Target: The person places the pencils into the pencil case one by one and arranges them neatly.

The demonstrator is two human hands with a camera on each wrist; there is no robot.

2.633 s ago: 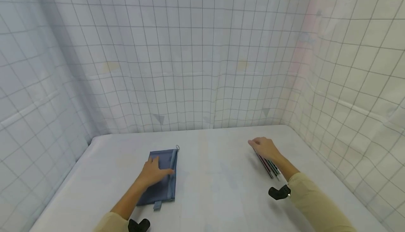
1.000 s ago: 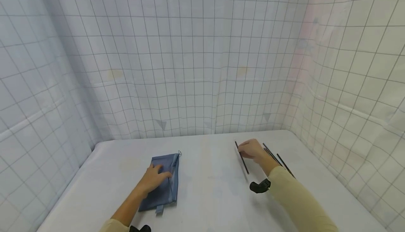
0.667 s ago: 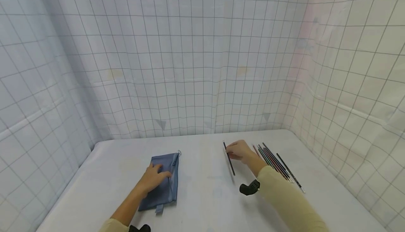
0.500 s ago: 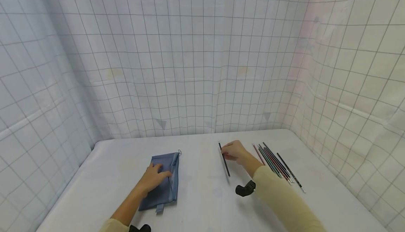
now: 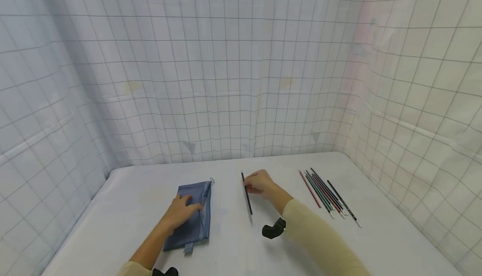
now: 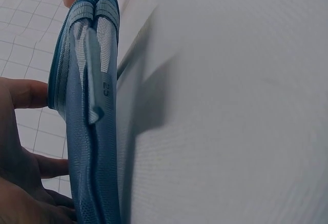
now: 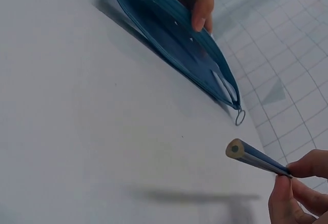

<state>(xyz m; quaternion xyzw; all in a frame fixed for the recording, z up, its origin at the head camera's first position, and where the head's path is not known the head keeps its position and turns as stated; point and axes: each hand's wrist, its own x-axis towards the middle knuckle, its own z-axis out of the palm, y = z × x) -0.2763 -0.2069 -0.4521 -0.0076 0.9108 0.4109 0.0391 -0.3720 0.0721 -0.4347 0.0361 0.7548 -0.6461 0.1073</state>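
A blue zippered pouch (image 5: 192, 219) lies on the table at left. My left hand (image 5: 179, 213) rests on its upper side with spread fingers, the thumb at the zipper edge. In the right wrist view the pouch (image 7: 169, 44) shows its mouth gaping, a metal ring at one end. My right hand (image 5: 260, 182) pinches a dark unsharpened pencil (image 5: 247, 200) between thumb and fingertips, above the table right of the pouch. The right wrist view shows the pencil's (image 7: 253, 157) bare wood end toward the pouch. Whether the pouch holds anything is unclear.
Several pencils (image 5: 325, 192) in dark, green and red lie loosely side by side on the white table (image 5: 241, 251) at right. A gridded white curtain (image 5: 226, 79) stands behind the table and along both sides.
My right hand has picked a pencil from the group at right and carried it left toward the pouch. The other pencils now lie more spread. The left hand has stayed on the pouch.
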